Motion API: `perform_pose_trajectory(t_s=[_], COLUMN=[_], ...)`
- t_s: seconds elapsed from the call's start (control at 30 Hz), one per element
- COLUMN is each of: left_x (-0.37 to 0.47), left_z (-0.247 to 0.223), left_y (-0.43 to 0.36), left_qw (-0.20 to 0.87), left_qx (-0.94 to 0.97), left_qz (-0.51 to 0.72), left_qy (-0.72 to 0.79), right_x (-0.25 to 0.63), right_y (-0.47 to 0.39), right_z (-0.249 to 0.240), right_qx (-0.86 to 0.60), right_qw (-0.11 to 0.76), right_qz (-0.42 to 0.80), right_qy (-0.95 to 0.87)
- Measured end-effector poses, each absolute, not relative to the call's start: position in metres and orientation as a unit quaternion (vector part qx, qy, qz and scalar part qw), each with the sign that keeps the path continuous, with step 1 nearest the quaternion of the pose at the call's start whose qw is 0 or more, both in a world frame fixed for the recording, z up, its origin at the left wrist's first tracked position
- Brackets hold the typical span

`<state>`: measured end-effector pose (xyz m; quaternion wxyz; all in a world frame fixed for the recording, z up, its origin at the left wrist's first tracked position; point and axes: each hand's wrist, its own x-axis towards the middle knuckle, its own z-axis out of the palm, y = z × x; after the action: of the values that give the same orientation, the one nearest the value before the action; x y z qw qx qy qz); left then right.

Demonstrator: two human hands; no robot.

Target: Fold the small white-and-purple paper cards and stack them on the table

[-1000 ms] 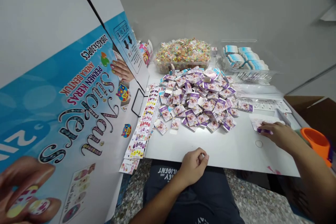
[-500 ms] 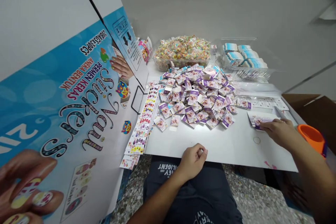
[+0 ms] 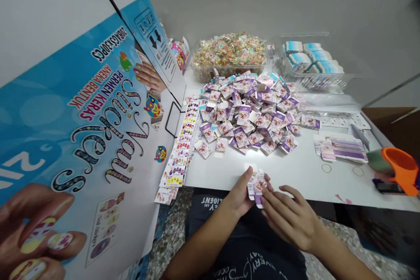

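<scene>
A small purple-and-white carton (image 3: 257, 185) with its end flaps sticking out is held over the table's front edge. My left hand (image 3: 241, 192) grips it from the left, thumb on the near side and fingers behind. Against its right side lie the fingers of my right hand (image 3: 290, 216), stretched and slightly apart; whether they pinch the carton I cannot tell. Beyond my hands is a heap of similar small cartons (image 3: 244, 116). To the right, a stack of flat carton blanks (image 3: 348, 148) lies on the white table (image 3: 216, 175).
A big printed box (image 3: 108, 109) walls off the left, with sticker strips (image 3: 180, 153) beside it. Behind the heap stand a tub of wrapped candies (image 3: 229, 54) and a tray of blue-white cards (image 3: 315, 59). An orange tape dispenser (image 3: 400, 168) and rubber bands (image 3: 326, 168) are at right.
My right hand has come from the stack of blanks at right to the middle with a carton. My left hand, earlier curled and resting near the table edge, now holds that carton.
</scene>
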<state>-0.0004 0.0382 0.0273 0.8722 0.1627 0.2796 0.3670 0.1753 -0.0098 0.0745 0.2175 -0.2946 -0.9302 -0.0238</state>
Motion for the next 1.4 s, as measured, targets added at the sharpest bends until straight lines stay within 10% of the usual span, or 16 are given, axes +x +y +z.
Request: perform_pose_trajectory(t_s=[0.17, 0.5, 1.4], left_x=[-0.011, -0.01, -0.015], left_z=[0.021, 0.023, 0.018], left_y=[0.037, 0.021, 0.027], left_qw=[0.862, 0.88, 0.762], left_qx=[0.207, 0.233, 0.29], left_qz=[0.386, 0.329, 0.445], left_qy=[0.257, 0.25, 0.37], right_x=[0.163, 0.147, 0.132], right_y=[-0.006, 0.023, 0.03], right_z=[0.083, 0.089, 0.08], right_qx=[-0.407, -0.376, -0.432], right_qw=[0.328, 0.281, 0.32], right_qz=[0.08, 0.389, 0.281], right_qy=[-0.849, -0.793, -0.795])
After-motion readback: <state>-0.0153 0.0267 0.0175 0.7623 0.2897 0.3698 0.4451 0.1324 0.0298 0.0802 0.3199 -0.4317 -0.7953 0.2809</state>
